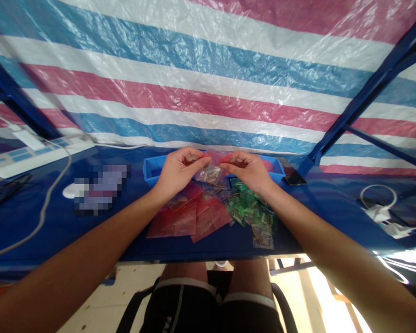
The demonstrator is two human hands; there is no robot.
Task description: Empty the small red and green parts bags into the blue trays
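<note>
I see a person sitting at a blue table (138, 247), with both hands up close together over the middle. The left hand (180, 170) pinches one side of a small pink bag (213, 159) with its thumb and fingers. The right hand (248, 170) pinches the other side, so the bag is up between them. A shiny clear packet (210, 175) shows at the bag, but I cannot tell if it is inside or behind. Blue tray walls (151, 172) peek out past both hands. Below the left hand, flat pink bags (180, 221) lie in a messy pile. Just beside them is a heap of little green packets (246, 203). A dark phone (290, 172) lies near the tray's right end.
</note>
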